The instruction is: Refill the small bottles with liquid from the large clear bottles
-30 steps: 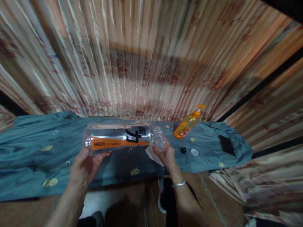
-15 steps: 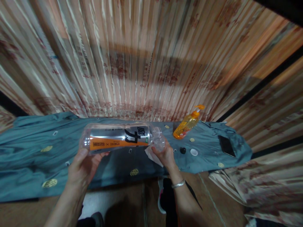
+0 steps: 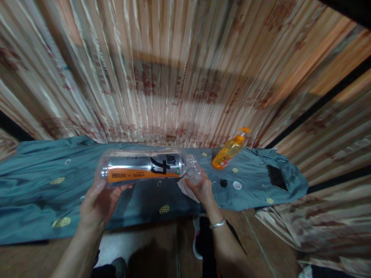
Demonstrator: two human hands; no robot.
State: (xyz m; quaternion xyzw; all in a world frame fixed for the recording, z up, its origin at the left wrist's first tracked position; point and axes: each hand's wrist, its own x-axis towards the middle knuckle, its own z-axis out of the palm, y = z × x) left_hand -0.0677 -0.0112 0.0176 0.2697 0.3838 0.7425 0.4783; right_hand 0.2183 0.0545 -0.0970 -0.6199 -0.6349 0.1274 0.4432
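A large clear plastic bottle (image 3: 142, 166), its label silver and orange with black characters, lies sideways in the air above the cloth. My left hand (image 3: 98, 202) is closed around its base end from below, at the left. At the bottle's neck, my right hand (image 3: 205, 189) grips a small clear plastic vessel (image 3: 194, 174), which meets or nearly meets the bottle's mouth; whether they touch I cannot tell. No liquid can be made out in either. Below and partly behind the right hand is a white tissue (image 3: 187, 192).
An orange pump bottle (image 3: 227, 153) stands on the teal cloth (image 3: 139, 210), right of my hands. Nearer me are a small black cap (image 3: 223, 183) and a white round lid (image 3: 237, 185). A dark phone (image 3: 276, 177) lies farther right. Pleated curtains (image 3: 174, 77) close off the back.
The large bottle has shifted slightly left with my left hand, and its label has turned a little. My right hand keeps nearly the same place.
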